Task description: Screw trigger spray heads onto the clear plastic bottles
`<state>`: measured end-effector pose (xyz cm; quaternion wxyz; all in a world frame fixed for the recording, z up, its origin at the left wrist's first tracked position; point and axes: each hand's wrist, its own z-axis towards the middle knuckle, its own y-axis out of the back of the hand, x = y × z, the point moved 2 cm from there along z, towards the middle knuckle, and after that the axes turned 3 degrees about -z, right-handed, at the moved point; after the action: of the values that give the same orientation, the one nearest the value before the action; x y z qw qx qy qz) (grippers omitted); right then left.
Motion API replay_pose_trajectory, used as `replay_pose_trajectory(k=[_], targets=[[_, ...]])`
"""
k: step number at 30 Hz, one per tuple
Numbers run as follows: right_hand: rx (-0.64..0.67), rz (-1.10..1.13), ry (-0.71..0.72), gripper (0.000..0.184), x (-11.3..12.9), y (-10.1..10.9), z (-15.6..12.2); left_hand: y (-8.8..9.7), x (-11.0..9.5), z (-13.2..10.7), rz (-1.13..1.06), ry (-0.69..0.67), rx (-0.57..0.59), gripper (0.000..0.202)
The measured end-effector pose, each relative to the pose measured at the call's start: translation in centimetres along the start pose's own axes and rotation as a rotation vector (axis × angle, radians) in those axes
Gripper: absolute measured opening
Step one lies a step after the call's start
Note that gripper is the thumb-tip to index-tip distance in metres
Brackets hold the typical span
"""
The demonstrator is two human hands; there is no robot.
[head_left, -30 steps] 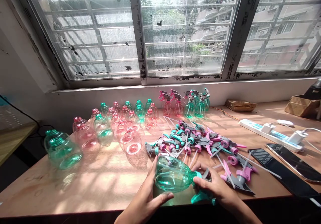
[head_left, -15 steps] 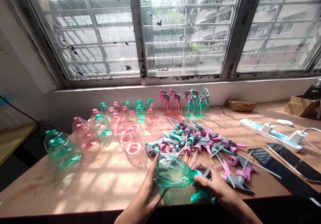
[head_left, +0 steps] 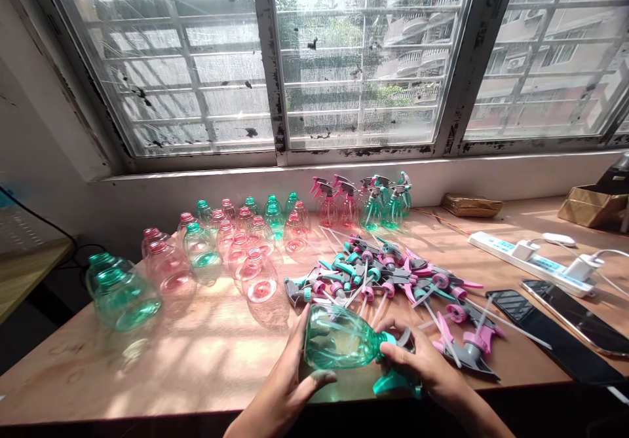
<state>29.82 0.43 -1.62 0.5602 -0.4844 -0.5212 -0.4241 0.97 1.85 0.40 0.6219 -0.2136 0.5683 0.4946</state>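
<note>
A clear green spray bottle (head_left: 339, 340) lies tilted sideways between my hands, just above the table's front edge. My left hand (head_left: 289, 379) cups its base, the fingers along the bottom end and the thumb stretched out below the body. My right hand (head_left: 413, 353) is closed at the neck, with fingertips on the teal collar (head_left: 387, 341) of the spray head. The head's teal trigger (head_left: 390, 383) hangs beneath that hand; its grey part is mostly covered by the fingers. Just behind the bottle is a pile of loose spray heads (head_left: 373, 271) in pink, teal and grey.
Several open pink bottles (head_left: 260, 284) and green bottles (head_left: 128, 300) stand on the wooden table (head_left: 206, 372) at left. Assembled sprayers (head_left: 371, 210) stand by the window wall. Two phones (head_left: 533, 336) and a white power strip (head_left: 531, 261) lie at right.
My left thumb has come out from under the bottle and now shows below it. The bottle and my right hand have barely moved.
</note>
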Motion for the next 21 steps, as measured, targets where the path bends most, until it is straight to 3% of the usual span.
replay_pose_trajectory(k=[9,16,21], targets=[[-0.008,0.046,-0.023,0.051,-0.1,-0.1,0.0,-0.1,-1.2,0.3,-0.045,-0.039,0.015,0.079],[0.004,0.045,-0.032,0.05,0.2,-0.3,-0.1,-0.2,-1.6,0.1,-0.018,0.03,0.006,0.11],[-0.028,0.054,-0.042,0.054,0.4,-0.4,-0.1,-0.2,-1.5,0.0,0.006,0.03,0.007,0.096]])
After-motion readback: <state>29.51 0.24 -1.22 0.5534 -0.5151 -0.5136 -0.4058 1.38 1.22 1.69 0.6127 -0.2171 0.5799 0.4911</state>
